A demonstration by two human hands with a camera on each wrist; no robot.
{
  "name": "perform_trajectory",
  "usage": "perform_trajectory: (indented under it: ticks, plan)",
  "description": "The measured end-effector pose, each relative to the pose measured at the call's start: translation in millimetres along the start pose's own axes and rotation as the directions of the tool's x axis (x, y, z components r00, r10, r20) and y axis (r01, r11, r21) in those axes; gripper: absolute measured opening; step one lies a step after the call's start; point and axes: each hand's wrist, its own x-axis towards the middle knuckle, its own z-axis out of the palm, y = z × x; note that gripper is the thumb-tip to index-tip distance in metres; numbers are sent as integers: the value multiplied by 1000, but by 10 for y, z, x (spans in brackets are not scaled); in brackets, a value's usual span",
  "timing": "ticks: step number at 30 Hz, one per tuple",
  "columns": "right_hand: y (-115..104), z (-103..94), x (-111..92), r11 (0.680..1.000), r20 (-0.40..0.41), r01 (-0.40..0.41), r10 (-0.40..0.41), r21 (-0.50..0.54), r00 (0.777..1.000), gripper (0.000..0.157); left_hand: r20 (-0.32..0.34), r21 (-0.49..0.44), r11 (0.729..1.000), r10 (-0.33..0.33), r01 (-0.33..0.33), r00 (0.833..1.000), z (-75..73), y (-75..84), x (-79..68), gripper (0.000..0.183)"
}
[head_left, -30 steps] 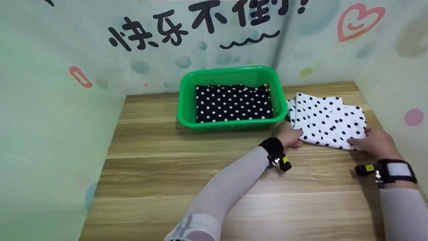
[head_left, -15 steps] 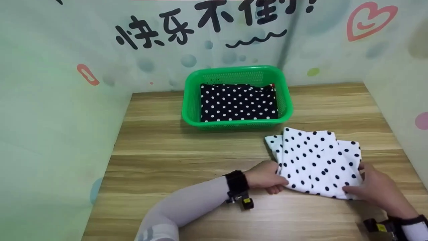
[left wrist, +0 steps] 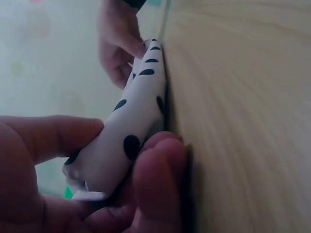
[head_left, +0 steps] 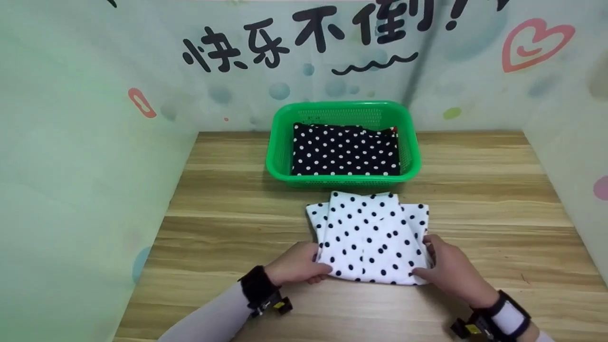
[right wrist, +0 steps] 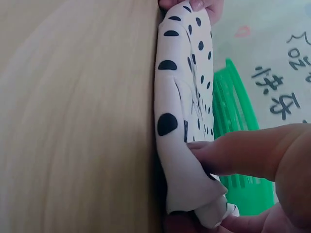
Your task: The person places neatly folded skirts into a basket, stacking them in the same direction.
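A folded white cloth garment with black dots [head_left: 365,237] lies in front of the basket in the head view. My left hand [head_left: 297,263] pinches its near left corner, thumb on top and fingers beneath. At the near right corner my right hand [head_left: 453,270] grips it the same way. In the left wrist view, the thumb and fingers close round the thick folded edge [left wrist: 131,121], right beside the tabletop. The right wrist view shows the thumb [right wrist: 243,150] pressing the rolled edge, with other fingers partly hidden under the fabric.
Behind the garment stands a green plastic basket [head_left: 344,179] holding a folded black cloth with white dots [head_left: 346,149]. The wooden tabletop [head_left: 228,199] meets a printed backdrop [head_left: 247,90] at the back and pale walls on both sides.
Both hands have carried the dotted white garment from beside the basket's right side, first nearer, then leftward to in front of the basket. Their hold on its corners looks the same.
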Motion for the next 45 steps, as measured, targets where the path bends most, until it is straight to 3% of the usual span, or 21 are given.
perform_trajectory:
  ticks: [4,9,12,14,17,20,23,25,28,32,37,39,41,45]
  plan:
    - [-157,183,-2,999,-17,33,-33,10,999,79,6,-17,1000,2,-2,1000,-154,-175,-181,13]
    - [-219,202,-55,999,-75,28,-25,29,997,73,5,-44,998,33,-32,999,-219,-215,-252,17]
    - [-227,159,-64,992,-44,-16,22,129,999,66,-37,-82,996,27,-30,999,-208,-223,-257,20]
    - [-228,122,-79,968,-8,-61,65,244,998,62,-96,-107,994,11,-21,995,-201,-228,-249,24]
    - [-217,59,-126,881,53,-118,105,458,993,60,-212,-115,993,2,-27,977,-215,-231,-237,36]
    - [-184,-35,-193,740,147,-176,106,649,984,63,-317,-120,992,-7,-32,948,-247,-223,-222,49]
    - [-117,-131,-246,607,244,-247,89,756,966,68,-354,-157,987,-22,-36,935,-279,-207,-187,58]
    - [-68,-166,-254,544,289,-276,64,792,955,71,-336,-205,978,-29,-42,941,-293,-192,-158,60]
    - [-60,-140,-208,461,340,-304,6,834,940,72,-305,-223,973,-16,-55,952,-303,-175,-107,54]
    - [-190,11,-87,377,375,-318,-88,870,923,68,-295,-201,975,29,-92,955,-297,-184,-74,43]
    - [-361,208,6,287,366,-333,-70,898,928,59,-258,-206,969,79,-135,963,-248,-212,-92,43]
    - [-408,279,33,270,355,-333,-33,903,934,60,-230,-234,961,89,-144,969,-206,-205,-86,45]
    - [-427,336,69,283,335,-322,0,904,942,64,-215,-261,954,95,-151,972,-159,-196,-69,46]
    - [-395,397,131,363,293,-288,43,886,955,77,-224,-272,950,94,-155,970,-101,-202,-22,46]
